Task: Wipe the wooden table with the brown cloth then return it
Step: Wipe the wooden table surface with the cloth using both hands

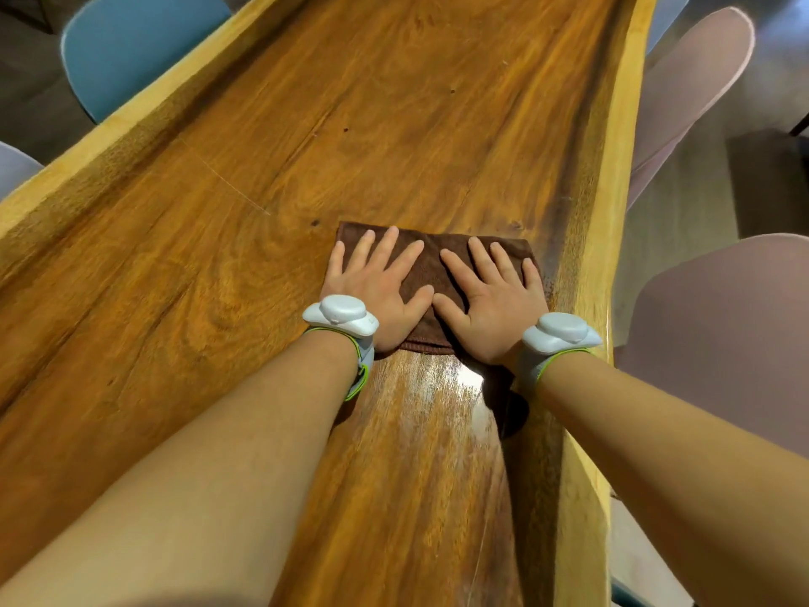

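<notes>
A folded brown cloth [431, 269] lies flat on the long wooden table [306, 146], right of the table's middle line. My left hand [378, 284] presses on the cloth's left half with its fingers spread and straight. Beside it, my right hand [494, 291] presses flat on the right half in the same way. The two thumbs nearly meet over the cloth's centre. Both wrists wear grey bands with green trim. A shiny strip of wood runs from the cloth back toward me.
A blue chair [131, 50] stands at the table's left side, with a pale chair's edge [13, 168] below it. Two pink chairs [691, 94] [722, 326] stand along the right edge. The table's light raw edge [613, 168] lies just right of the cloth.
</notes>
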A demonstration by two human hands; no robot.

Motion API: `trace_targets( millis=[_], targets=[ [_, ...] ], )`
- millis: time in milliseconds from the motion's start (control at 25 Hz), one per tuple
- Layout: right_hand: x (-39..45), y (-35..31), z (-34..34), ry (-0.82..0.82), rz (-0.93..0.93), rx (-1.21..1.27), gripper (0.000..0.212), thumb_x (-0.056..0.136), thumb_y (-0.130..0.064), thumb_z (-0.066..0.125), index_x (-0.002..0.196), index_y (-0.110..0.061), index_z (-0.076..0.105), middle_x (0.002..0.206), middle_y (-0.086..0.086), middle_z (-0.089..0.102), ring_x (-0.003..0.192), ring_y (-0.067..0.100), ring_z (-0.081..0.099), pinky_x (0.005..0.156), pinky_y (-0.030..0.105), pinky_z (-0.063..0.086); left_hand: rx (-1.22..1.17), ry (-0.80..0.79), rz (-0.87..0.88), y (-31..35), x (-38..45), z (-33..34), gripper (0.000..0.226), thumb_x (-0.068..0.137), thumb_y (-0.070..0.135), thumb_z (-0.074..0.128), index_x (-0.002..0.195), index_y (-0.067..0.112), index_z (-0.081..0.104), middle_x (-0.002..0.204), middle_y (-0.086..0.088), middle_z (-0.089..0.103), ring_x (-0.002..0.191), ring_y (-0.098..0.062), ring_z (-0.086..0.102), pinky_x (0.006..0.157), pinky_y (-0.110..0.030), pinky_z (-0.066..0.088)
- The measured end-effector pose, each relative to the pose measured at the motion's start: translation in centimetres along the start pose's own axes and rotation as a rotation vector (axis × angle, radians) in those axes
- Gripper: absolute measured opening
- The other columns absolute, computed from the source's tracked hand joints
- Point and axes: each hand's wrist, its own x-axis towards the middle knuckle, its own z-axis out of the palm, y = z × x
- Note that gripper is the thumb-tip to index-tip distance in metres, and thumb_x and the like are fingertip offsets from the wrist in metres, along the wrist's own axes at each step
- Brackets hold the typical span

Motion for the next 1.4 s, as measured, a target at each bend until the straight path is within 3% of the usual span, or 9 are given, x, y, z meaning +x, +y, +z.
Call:
trace_targets(
  millis=[280, 880, 1040, 1400],
  targets=[
    [-2.2, -0.8, -0.5, -0.072, 0.037, 0.012, 0.067, 0.091, -0.070, 0.013, 0.153, -0.045, 0.007, 0.165, -0.004, 0.002, 0.151, 0.021, -0.001, 0.120, 0.052, -0.001, 0.001, -0.008, 0.031, 0.0, -1.5, 0.0, 0.066, 0.087, 0.067, 0.019, 0.149, 0.044, 0.012, 0.163, 0.007, 0.005, 0.149, -0.020, 0.001, 0.119, -0.050, -0.001],
    [-17.8, -7.2, 0.8, -0.075, 0.024, 0.013, 0.069, 0.090, -0.068, 0.011, 0.154, -0.042, 0.008, 0.165, -0.002, 0.004, 0.151, 0.023, 0.003, 0.120, 0.051, 0.003, -0.043, -0.048, 0.003, -0.5, -19.1, -1.0, 0.064, 0.090, 0.064, 0.021, 0.150, 0.043, 0.013, 0.163, 0.008, 0.004, 0.149, -0.019, 0.000, 0.119, -0.048, -0.004],
    [-21.4, -9.1, 1.3, -0.028, -0.055, 0.006, 0.068, 0.092, -0.068, 0.018, 0.153, -0.039, 0.019, 0.163, 0.001, 0.017, 0.150, 0.025, 0.015, 0.118, 0.053, 0.011, -0.043, -0.052, -0.058, -1.0, -24.5, -1.3, 0.064, 0.090, 0.063, 0.020, 0.150, 0.041, 0.012, 0.163, 0.007, 0.003, 0.150, -0.019, -0.001, 0.119, -0.049, -0.004],
    [-27.7, -10.8, 1.4, -0.131, -0.301, -0.037, 0.071, 0.092, -0.069, 0.015, 0.155, -0.036, 0.015, 0.163, 0.000, 0.010, 0.151, 0.024, 0.010, 0.119, 0.053, 0.007, -0.094, -0.100, -0.226, -0.5, -34.5, -2.1, 0.065, 0.091, 0.062, 0.019, 0.151, 0.039, 0.007, 0.163, 0.007, -0.004, 0.149, -0.019, -0.007, 0.119, -0.050, -0.006]
  ],
)
